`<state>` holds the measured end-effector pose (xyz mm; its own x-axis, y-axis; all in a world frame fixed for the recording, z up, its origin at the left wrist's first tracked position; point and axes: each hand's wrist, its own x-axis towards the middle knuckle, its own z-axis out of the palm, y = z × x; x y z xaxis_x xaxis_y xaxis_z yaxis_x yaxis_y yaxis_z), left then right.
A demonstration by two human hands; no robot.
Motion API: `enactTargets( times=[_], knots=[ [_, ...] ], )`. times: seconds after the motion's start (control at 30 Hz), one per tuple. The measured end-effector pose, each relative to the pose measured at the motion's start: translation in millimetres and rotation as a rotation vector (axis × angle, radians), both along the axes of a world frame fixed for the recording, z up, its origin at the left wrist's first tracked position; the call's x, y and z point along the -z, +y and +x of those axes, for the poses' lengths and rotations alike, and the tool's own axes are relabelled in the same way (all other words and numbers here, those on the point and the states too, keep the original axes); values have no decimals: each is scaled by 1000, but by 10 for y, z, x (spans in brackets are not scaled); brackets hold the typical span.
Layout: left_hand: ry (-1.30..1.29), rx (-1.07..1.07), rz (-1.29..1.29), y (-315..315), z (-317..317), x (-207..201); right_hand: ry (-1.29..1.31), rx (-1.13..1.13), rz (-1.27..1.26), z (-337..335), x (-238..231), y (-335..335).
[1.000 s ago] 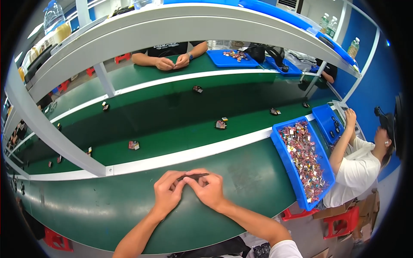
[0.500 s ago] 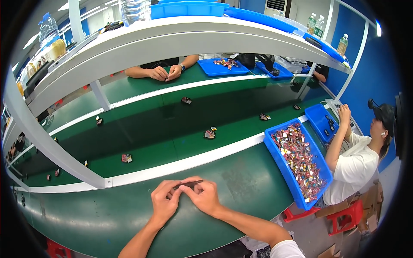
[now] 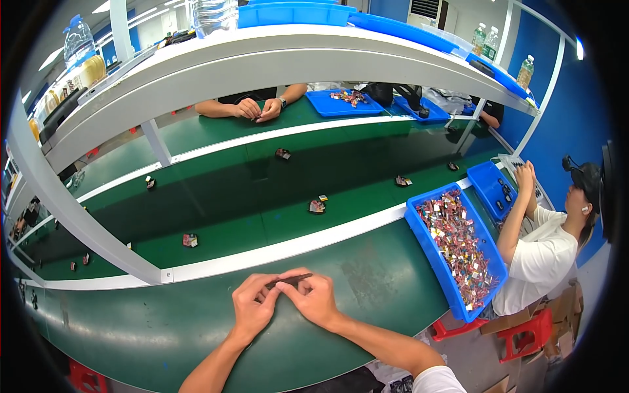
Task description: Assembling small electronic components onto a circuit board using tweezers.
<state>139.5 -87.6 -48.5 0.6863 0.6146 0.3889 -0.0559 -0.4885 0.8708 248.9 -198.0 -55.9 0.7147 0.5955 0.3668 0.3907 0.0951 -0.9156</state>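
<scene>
Left grip: the left hand (image 3: 254, 305), thumb and fingertips pinching the left end of a thin dark strip.
Right grip: the right hand (image 3: 314, 300), just beside the left one, pinching the same piece nearer its right end.
Dark strip (image 3: 296, 280): between the two grips, raised above the table; its details are too small to tell.
Table (image 3: 367, 265): green, below both grips.
White rail (image 3: 288, 247): just beyond the grips, along the table's far edge.
Clump of small parts (image 3: 317, 207): beyond the rail, ahead of the right grip.
Large blue bin (image 3: 436, 262): right of the grips, well apart, filled with small multicoloured parts.
Co-worker (image 3: 540, 255): farther right of the grips, past the bin, in a white shirt.
</scene>
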Motion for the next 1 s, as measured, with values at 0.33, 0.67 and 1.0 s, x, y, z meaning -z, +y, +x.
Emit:
enactTargets(
  times=[0.33,0.67,1.0],
  knots=[
    [1,-2,-11,1,10,12,-12,-13,8,25,49,-2],
    [4,-2,1,-8,20,-3,-30,-8,-7,32,0,-18],
    [1,26,69,15,-33,-75,-17,13,45,-7,-22,27]
  ],
)
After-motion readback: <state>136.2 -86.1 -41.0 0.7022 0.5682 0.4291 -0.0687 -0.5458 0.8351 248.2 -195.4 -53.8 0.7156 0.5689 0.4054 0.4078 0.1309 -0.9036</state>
